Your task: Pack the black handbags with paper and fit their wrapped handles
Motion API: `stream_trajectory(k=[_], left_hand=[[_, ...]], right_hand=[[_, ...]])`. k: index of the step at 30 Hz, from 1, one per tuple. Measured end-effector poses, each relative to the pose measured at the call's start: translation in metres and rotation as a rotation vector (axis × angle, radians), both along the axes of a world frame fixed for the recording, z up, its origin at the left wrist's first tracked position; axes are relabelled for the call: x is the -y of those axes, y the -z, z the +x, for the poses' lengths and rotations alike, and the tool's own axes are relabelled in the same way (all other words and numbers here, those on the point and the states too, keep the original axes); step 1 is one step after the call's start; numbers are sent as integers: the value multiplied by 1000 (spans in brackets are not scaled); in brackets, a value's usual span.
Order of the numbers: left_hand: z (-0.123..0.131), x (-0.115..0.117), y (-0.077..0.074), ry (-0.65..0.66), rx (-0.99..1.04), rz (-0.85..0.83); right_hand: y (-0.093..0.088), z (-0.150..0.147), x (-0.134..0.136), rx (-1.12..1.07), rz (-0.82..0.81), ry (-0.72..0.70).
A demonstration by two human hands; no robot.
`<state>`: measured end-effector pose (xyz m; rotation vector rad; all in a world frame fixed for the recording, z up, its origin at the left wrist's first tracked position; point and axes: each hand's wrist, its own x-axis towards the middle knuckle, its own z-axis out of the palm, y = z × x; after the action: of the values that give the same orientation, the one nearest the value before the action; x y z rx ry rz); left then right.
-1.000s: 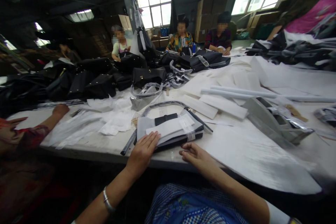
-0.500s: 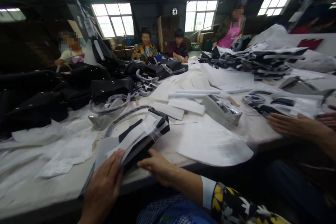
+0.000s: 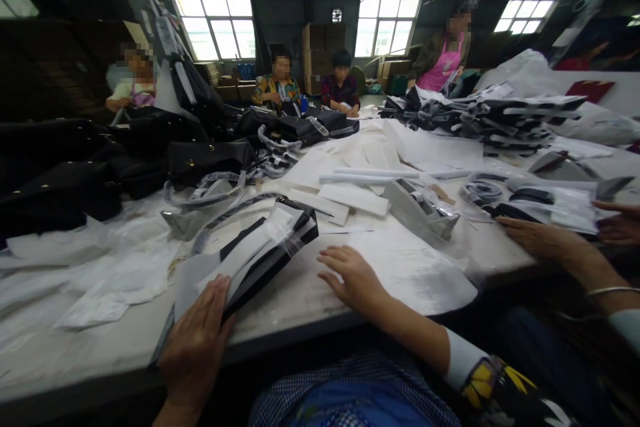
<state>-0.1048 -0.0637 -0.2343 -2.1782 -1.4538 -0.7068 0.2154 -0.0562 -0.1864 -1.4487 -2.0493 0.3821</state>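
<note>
A folded black handbag (image 3: pixel 293 240) with grey and white layers lies slanted at the near edge of the table. Clear film covers part of its top, and a wrapped strap loops behind it. My left hand (image 3: pixel 197 337) grips the bag's near end, with straight fingers along the top and the thumb side lower down, partly hidden. To the right of the bag, my right hand (image 3: pixel 353 277) is apart from it. Its fingers are spread and hold nothing, close to the large white sheet (image 3: pixel 420 273).
Black bags (image 3: pixel 60 193) are heaped at left, behind loose white paper (image 3: pixel 110 280). A grey folded piece (image 3: pixel 420 210) and white strips (image 3: pixel 355 200) lie mid-table. At right, a co-worker's hands (image 3: pixel 545 240) touch another bag. A black-and-white stack (image 3: pixel 485 113) stands behind; other people sit or stand beyond.
My right hand has left the bag's lower edge and moved right and up, its fingers opening. My left hand stays on the bag. The co-worker's hands at right have shifted slightly.
</note>
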Motion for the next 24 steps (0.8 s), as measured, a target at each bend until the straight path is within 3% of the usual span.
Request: stream_trajectory(k=[2, 4, 12, 19, 22, 24], left_hand=[[3, -1, 1, 2, 7, 3], [4, -1, 2, 6, 11, 9], [5, -1, 2, 0, 13, 0], [5, -2, 4, 15, 49, -3], [5, -2, 4, 14, 74, -7], [6, -1, 3, 8, 81, -11]], right_hand=[[4, 27, -4, 232, 22, 130], [9, 42, -8, 359, -9, 174], [16, 42, -29, 371, -23, 164], [4, 29, -26, 279, 63, 171], [2, 5, -6, 88, 65, 65], [1, -13, 11, -107, -23, -88]])
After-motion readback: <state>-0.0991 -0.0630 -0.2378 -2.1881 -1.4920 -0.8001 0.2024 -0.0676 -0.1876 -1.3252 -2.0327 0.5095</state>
